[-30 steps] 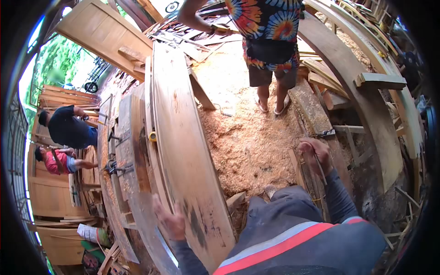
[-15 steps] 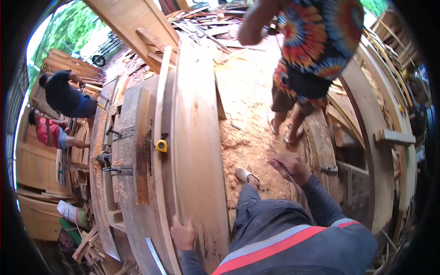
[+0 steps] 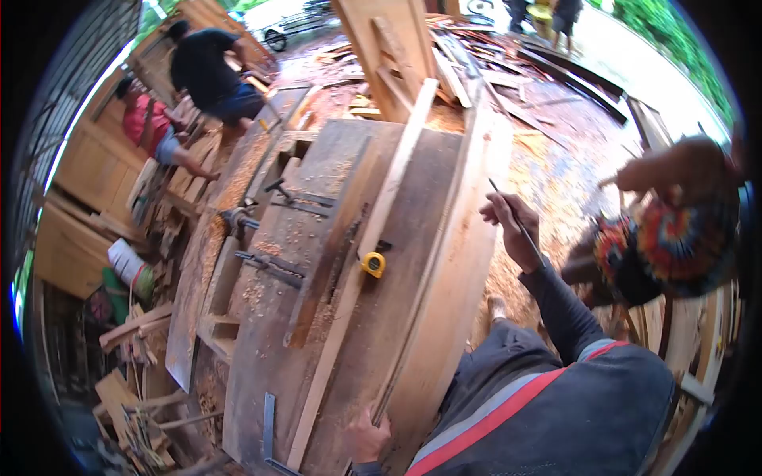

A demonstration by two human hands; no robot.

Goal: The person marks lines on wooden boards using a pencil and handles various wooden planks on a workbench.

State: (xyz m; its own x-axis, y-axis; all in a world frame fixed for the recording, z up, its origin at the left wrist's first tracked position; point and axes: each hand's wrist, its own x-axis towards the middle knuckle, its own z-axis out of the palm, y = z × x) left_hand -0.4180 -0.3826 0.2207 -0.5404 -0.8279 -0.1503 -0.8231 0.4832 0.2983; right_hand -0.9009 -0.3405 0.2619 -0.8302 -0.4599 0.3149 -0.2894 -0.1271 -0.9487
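The hands work at opposite sides of a long board: the right hand (image 3: 514, 228) is closed around a thin dark rod (image 3: 520, 220), which slants upward past the fingers, while the left hand (image 3: 367, 435), fingers partly bent, lies at the near left edge of the pale plank (image 3: 456, 293) (whether it grips the edge or only rests there cannot be told). The plank is smooth, straw-coloured wood with faint reddish streaks, a dark line running along its left side; it lies lengthwise on the right part of the desk (image 3: 274, 361), whose boards are greyer, rougher and sprinkled with curled shavings. Parallel to it runs a slender, square-edged light strip (image 3: 333, 341), with a yellow tape measure (image 3: 372, 264) at its right side. Further left are a thick brown timber (image 3: 329, 254), dark metal clamps (image 3: 278, 270) and, nearer the wearer, a flat metal square (image 3: 269, 424). Compared with the frame a second earlier, the view has swung so that the desk fills the centre; the left hand, then spread above the boards, is now at the plank's edge, and the co-worker in patterned clothing (image 3: 683, 238) appears at the far right instead of upper centre.
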